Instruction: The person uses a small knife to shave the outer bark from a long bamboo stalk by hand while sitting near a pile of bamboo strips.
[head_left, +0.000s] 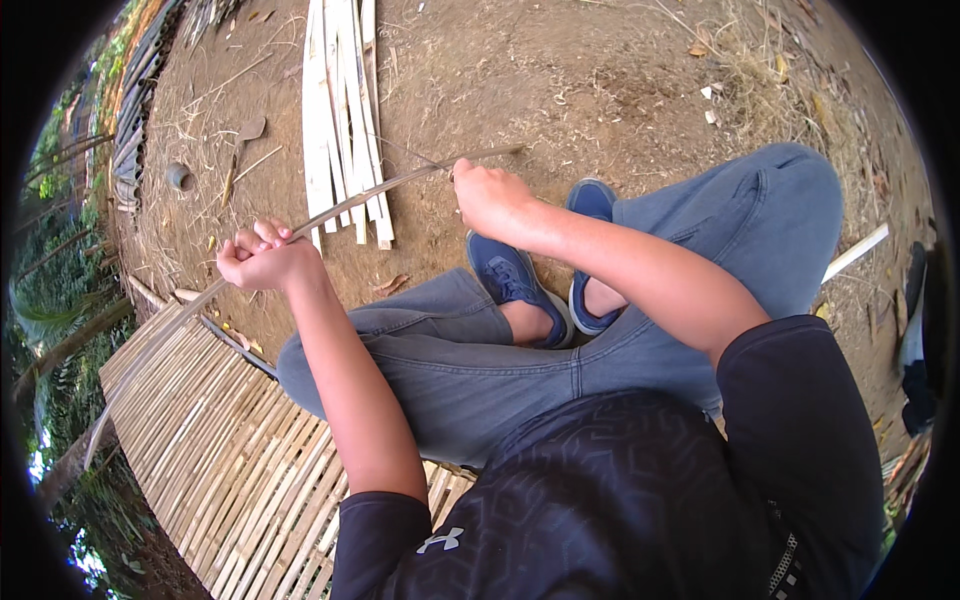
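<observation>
A long, thin, brownish bamboo strip runs in a bent line from the lower left up past both hands. My left hand is closed round it, fingers curled over the top. Farther along, near its upper right end, my right hand is closed in a pinch on the same strip; its fingertips are partly hidden. A fine dark sliver sticks out to the upper left beside the right fingertips, and I cannot tell whether it belongs to the strip. The strip's tail droops past my left hand over the slatted platform.
Pale split bamboo slats lie in a pile on the dirt ahead. A bamboo-slat platform extends at my lower left. A small round container and a flat-bladed tool lie at the left. My blue shoes rest below the right hand.
</observation>
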